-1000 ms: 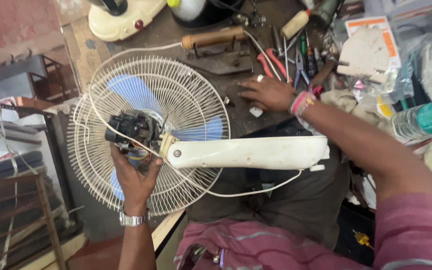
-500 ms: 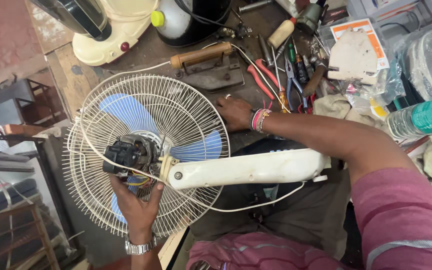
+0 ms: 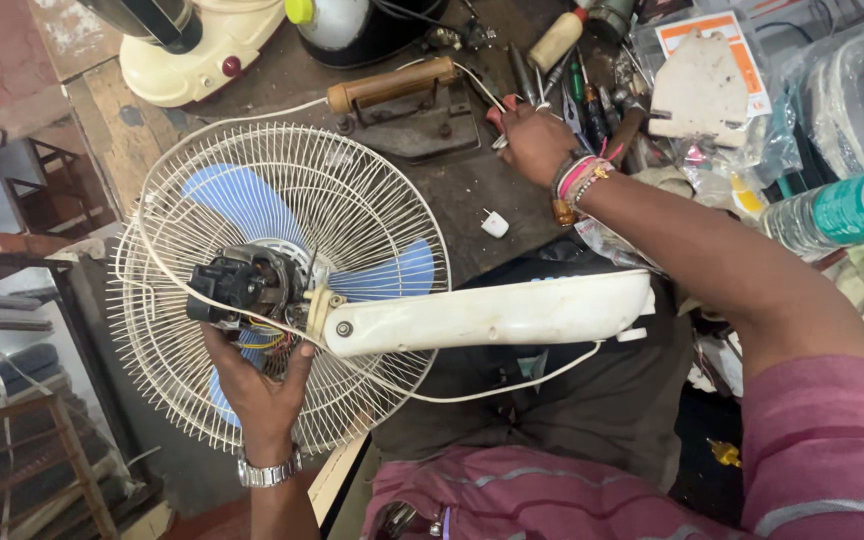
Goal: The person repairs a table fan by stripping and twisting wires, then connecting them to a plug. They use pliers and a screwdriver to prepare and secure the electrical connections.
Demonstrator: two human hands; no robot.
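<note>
Across the person's lap, a white pedestal fan with a round wire grille and blue plastic blades (image 3: 282,280) is lying face down, its long white plastic stem (image 3: 492,312) pointing toward the right. At the rear of the grille, the exposed black motor block (image 3: 242,285) is sitting uncovered, with a white power cord (image 3: 497,385) looping beneath the stem. The left hand (image 3: 257,380) is cupping the motor from below, fingers curled up around it. The right hand (image 3: 532,140) is reaching across the dark wooden workbench (image 3: 452,190) into a cluster of screwdrivers and pliers (image 3: 577,90), fingers closing on a tool; which one, the view is not showing. A small white plug piece (image 3: 494,223) is lying on the bench just beside the grille rim.
</note>
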